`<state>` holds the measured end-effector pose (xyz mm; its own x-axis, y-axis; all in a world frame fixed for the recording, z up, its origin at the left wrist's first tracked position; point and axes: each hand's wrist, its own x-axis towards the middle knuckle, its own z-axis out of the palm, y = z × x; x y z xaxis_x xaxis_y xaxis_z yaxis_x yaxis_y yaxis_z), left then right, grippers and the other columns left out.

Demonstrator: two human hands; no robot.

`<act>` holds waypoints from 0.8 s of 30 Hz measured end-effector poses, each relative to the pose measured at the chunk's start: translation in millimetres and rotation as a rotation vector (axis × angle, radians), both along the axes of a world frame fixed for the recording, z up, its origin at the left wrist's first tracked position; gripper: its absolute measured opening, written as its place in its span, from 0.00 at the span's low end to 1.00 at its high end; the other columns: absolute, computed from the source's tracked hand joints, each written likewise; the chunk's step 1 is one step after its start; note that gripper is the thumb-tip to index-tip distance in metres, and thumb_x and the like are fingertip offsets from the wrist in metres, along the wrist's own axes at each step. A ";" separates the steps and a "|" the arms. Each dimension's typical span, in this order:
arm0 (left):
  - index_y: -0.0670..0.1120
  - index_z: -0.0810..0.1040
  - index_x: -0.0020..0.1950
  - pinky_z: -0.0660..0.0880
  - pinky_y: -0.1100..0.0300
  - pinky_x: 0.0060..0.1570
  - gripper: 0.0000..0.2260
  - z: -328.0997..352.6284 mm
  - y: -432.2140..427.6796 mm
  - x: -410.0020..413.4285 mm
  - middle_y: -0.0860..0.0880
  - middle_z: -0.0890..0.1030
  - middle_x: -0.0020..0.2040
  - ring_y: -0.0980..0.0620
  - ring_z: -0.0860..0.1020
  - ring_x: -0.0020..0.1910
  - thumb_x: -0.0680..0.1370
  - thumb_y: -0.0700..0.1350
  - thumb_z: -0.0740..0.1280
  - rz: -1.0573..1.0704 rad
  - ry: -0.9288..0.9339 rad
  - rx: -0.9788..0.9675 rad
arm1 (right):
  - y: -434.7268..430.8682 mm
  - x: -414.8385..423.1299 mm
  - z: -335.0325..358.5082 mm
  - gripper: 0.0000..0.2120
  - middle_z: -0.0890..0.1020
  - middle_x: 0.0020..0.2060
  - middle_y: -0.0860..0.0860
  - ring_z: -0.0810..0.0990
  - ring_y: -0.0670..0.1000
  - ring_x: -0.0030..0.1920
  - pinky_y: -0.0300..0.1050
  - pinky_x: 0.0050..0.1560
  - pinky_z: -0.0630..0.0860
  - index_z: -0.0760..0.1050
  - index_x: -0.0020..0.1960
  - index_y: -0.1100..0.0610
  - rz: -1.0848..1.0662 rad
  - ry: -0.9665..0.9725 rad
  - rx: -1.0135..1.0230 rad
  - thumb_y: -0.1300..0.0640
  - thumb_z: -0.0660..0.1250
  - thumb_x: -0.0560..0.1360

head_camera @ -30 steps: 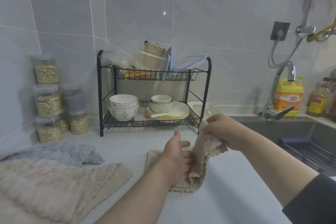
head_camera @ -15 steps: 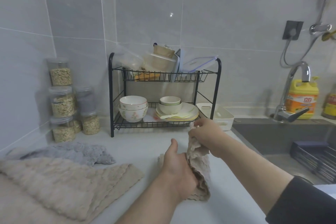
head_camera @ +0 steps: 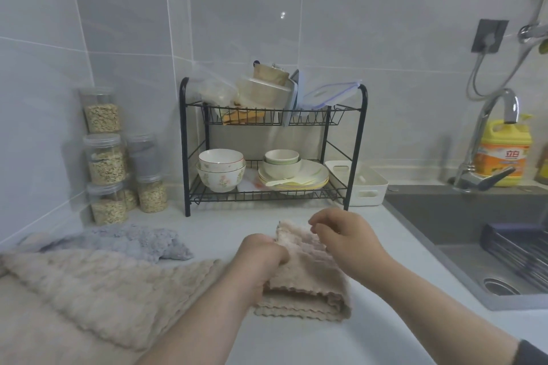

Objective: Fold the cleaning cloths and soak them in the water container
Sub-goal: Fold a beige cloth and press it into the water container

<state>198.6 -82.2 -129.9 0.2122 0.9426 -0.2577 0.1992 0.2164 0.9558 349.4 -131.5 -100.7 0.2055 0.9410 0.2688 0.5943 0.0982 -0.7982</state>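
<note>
A small beige cleaning cloth [head_camera: 305, 284] lies folded over on the white counter in front of me. My left hand [head_camera: 261, 261] grips its left edge, with the fingers curled into the fabric. My right hand [head_camera: 347, 243] rests on the cloth's upper right part and pinches the top layer with curled fingers. A larger beige cloth [head_camera: 98, 287] is spread flat at the left, and a grey-blue cloth [head_camera: 130, 241] lies crumpled behind it. The white container [head_camera: 364, 190] stands beside the dish rack; I cannot tell whether it holds water.
A black two-tier dish rack [head_camera: 272, 145] with bowls and plates stands at the back. Stacked jars of grain [head_camera: 106, 157] line the left wall. At the right is a dark sink [head_camera: 462, 225] with a tap [head_camera: 489, 139] and a yellow detergent bottle [head_camera: 504, 154].
My right hand has brought the lifted end of the beige cloth down onto the counter, so the cloth now lies folded. My left hand stayed at the left edge.
</note>
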 end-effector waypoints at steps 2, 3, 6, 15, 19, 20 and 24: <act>0.46 0.71 0.35 0.65 0.57 0.35 0.06 2.1 0.3 -2.4 0.45 0.72 0.34 0.47 0.71 0.33 0.59 0.39 0.61 0.021 0.137 0.097 | -4.9 9.8 -13.3 0.10 0.79 0.47 0.43 0.77 0.45 0.45 0.35 0.43 0.71 0.77 0.52 0.48 -0.076 -0.190 -0.021 0.60 0.61 0.77; 0.47 0.69 0.36 0.62 0.56 0.35 0.07 2.6 0.8 -2.6 0.46 0.70 0.35 0.48 0.68 0.33 0.60 0.40 0.60 0.024 0.192 0.142 | -6.0 14.5 -21.6 0.11 0.78 0.51 0.43 0.75 0.44 0.48 0.36 0.46 0.68 0.77 0.56 0.48 -0.088 -0.238 -0.063 0.58 0.60 0.78; 0.45 0.65 0.40 0.56 0.59 0.32 0.05 1.5 2.5 -1.2 0.47 0.63 0.36 0.49 0.62 0.32 0.68 0.37 0.57 0.045 0.272 0.165 | -5.7 21.4 -38.8 0.13 0.74 0.60 0.45 0.72 0.45 0.53 0.36 0.53 0.64 0.74 0.62 0.48 -0.067 -0.227 -0.146 0.55 0.60 0.79; 0.48 0.62 0.67 0.73 0.58 0.42 0.25 5.0 -4.1 -9.3 0.47 0.71 0.60 0.48 0.74 0.55 0.70 0.41 0.61 -0.110 0.751 0.313 | -5.9 9.5 -48.6 0.17 0.72 0.56 0.48 0.73 0.52 0.58 0.47 0.59 0.70 0.70 0.62 0.53 0.098 -0.537 -0.222 0.46 0.56 0.78; 0.53 0.59 0.76 0.57 0.58 0.73 0.28 5.7 8.8 -25.0 0.55 0.56 0.77 0.55 0.58 0.75 0.77 0.45 0.62 -0.254 0.728 0.624 | -5.7 14.2 -45.1 0.17 0.68 0.67 0.47 0.67 0.53 0.67 0.50 0.66 0.66 0.65 0.67 0.49 0.120 -0.672 -0.107 0.47 0.52 0.80; 0.53 0.62 0.75 0.53 0.60 0.74 0.26 6.8 12.4 -28.4 0.56 0.56 0.77 0.57 0.56 0.75 0.78 0.46 0.63 -0.331 0.740 0.646 | -4.7 15.0 -42.7 0.20 0.64 0.72 0.47 0.61 0.51 0.72 0.49 0.70 0.62 0.62 0.71 0.50 0.146 -0.705 -0.096 0.48 0.51 0.81; 0.57 0.61 0.75 0.50 0.60 0.75 0.31 -0.7 20.0 -32.3 0.58 0.56 0.77 0.61 0.51 0.76 0.74 0.56 0.68 -0.571 0.854 0.632 | -1.5 14.0 -41.7 0.24 0.58 0.76 0.49 0.54 0.50 0.76 0.46 0.73 0.55 0.55 0.76 0.52 0.261 -0.712 -0.174 0.47 0.52 0.82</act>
<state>166.3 -62.2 -130.6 0.6260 0.7785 -0.0455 0.7331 -0.5677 0.3746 363.3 -133.0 -142.4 -0.1954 0.9759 0.0967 0.9446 0.2138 -0.2491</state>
